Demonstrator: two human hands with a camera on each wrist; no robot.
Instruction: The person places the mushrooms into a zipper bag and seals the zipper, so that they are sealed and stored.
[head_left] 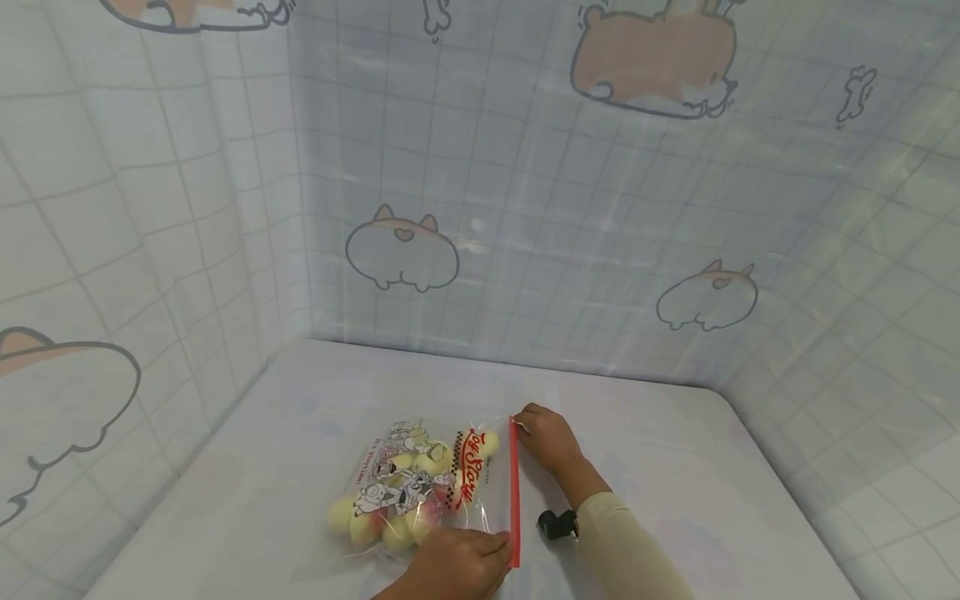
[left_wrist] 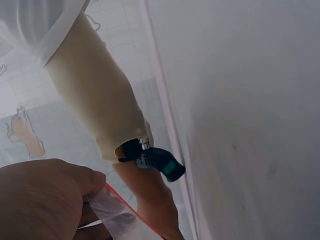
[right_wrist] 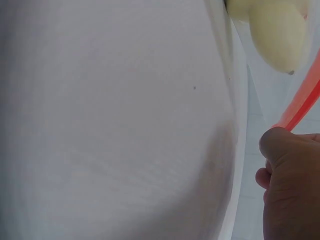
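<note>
A clear zip bag with red Toy Story lettering and cartoon drawings lies in front of me, its red zip strip toward the right. Inside are several pale yellow, pink-blushed fruits, one of which shows close up in the right wrist view. My left hand pinches the near end of the strip between thumb and fingers, as the left wrist view shows of this hand too. At the far end, my right hand pinches the other corner; its thumb presses on the strip.
A white-covered table lies under the bag. Curtain-like walls with a grid and cartoon dogs stand behind it and on both sides. A black wrist camera sits at the right cuff.
</note>
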